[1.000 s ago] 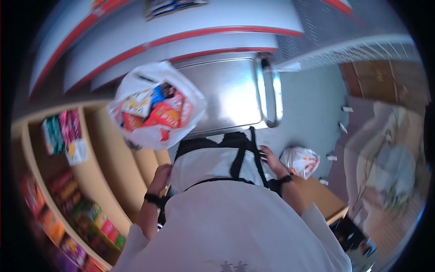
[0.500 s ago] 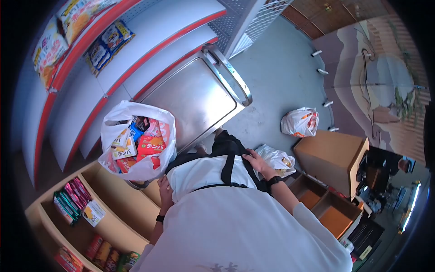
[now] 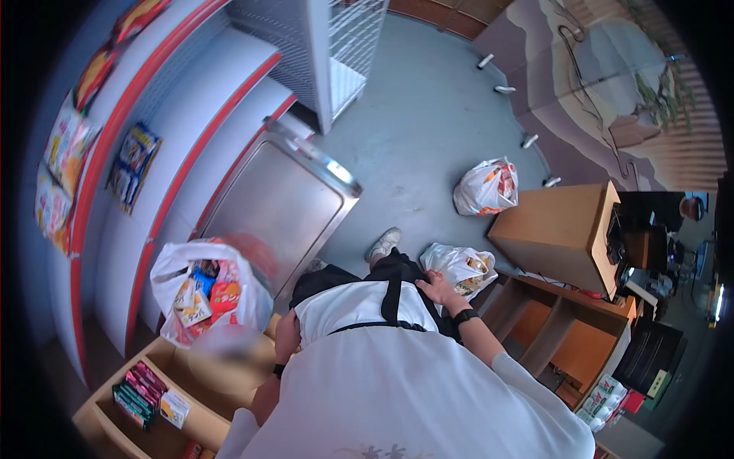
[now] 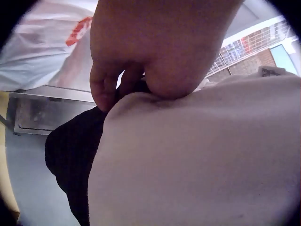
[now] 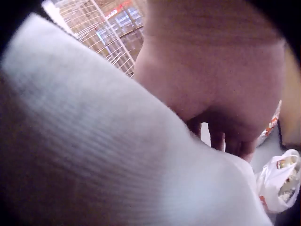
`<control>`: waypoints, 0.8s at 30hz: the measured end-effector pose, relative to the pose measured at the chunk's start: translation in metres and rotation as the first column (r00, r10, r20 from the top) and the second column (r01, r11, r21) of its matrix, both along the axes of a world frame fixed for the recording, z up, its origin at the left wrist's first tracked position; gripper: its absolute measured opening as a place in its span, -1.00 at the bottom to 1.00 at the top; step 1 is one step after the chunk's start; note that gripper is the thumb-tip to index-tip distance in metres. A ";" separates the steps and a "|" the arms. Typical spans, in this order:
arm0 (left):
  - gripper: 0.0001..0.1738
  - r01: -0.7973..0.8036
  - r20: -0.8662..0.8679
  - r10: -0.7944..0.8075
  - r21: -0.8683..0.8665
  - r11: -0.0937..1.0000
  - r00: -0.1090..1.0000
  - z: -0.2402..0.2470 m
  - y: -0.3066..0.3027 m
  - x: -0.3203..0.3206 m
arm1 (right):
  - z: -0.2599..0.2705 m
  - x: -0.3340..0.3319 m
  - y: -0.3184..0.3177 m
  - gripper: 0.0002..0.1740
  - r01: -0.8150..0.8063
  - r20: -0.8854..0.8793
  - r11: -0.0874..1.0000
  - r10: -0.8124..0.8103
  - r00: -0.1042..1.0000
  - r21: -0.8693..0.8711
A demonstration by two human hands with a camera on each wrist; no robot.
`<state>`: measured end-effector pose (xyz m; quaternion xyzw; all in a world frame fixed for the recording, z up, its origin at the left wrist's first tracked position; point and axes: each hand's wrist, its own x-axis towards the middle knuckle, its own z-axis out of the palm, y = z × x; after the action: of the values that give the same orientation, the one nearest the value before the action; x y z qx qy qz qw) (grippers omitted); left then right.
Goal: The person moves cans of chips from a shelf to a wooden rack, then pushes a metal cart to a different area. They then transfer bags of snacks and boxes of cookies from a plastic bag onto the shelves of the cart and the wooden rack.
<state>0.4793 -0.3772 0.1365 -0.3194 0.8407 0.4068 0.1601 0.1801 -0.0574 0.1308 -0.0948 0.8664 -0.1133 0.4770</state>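
Observation:
My left hand point(image 3: 288, 336) rests at the left side of the white shirt point(image 3: 367, 306). In the left wrist view the left hand point(image 4: 141, 56) touches the shirt's edge, its fingers loosely bent beside dark cloth. On the other side, my right hand point(image 3: 439, 289) lies at the waist by a black strap point(image 3: 391, 294). The right wrist view shows the right hand point(image 5: 211, 80) against the shirt, its fingertips partly hidden by cloth. Neither hand has hold of any visible item.
An open bag of snacks point(image 3: 222, 294) stands at the left, by a metal cart point(image 3: 267, 195). Two more bags, one farther point(image 3: 487, 187) and one nearer point(image 3: 459, 269), sit right of my feet. Shelves point(image 3: 206, 130) line the left; a wooden cabinet point(image 3: 547, 222) stands right.
The head view has turned: the cart, snack bag and shelves have shifted left, and more floor and cabinets show at the right. Both hands have stayed at the waist.

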 end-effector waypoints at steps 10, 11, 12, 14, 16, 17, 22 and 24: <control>-0.51 -0.286 0.070 0.286 0.453 0.844 0.956 -0.091 0.065 -0.142 | 0.011 -0.072 0.128 -0.43 0.543 0.119 0.819 -0.529 0.840 -0.188; -0.49 -0.495 0.345 0.382 0.352 0.794 0.857 -0.049 0.069 -0.190 | 0.015 -0.074 0.133 -0.45 0.591 0.131 0.786 -0.576 0.807 -0.182; -0.45 -0.663 0.577 0.464 0.191 0.724 0.672 -0.029 0.068 -0.217 | 0.009 -0.073 0.141 -0.45 0.601 0.139 0.775 -0.585 0.799 -0.194; -0.29 -0.600 0.452 0.457 0.249 0.760 0.766 -0.139 0.054 -0.194 | -0.005 -0.069 0.157 -0.40 0.630 0.173 0.754 -0.606 0.776 -0.187; -0.27 -0.569 0.439 0.371 0.526 0.632 0.818 -0.164 0.043 -0.203 | -0.019 -0.059 0.168 -0.42 0.652 0.161 0.721 -0.633 0.757 -0.236; -0.27 -0.566 0.446 0.364 0.513 0.645 0.818 -0.164 0.038 -0.203 | -0.027 -0.056 0.174 -0.42 0.681 0.183 0.699 -0.656 0.732 -0.219; -0.52 -0.126 0.196 0.099 0.133 0.983 0.976 -0.119 0.052 -0.263 | -0.028 -0.060 0.181 -0.43 0.702 0.155 0.697 -0.685 0.712 -0.144; -0.55 -0.018 0.162 0.012 0.035 0.999 0.987 -0.077 0.057 -0.301 | -0.026 -0.070 0.179 -0.43 0.736 0.217 0.666 -0.705 0.675 -0.123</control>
<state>0.1783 -0.3197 0.0596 -0.3546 0.8152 0.3958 0.2303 0.1101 0.1212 0.1050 0.2176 0.7783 -0.3862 0.4448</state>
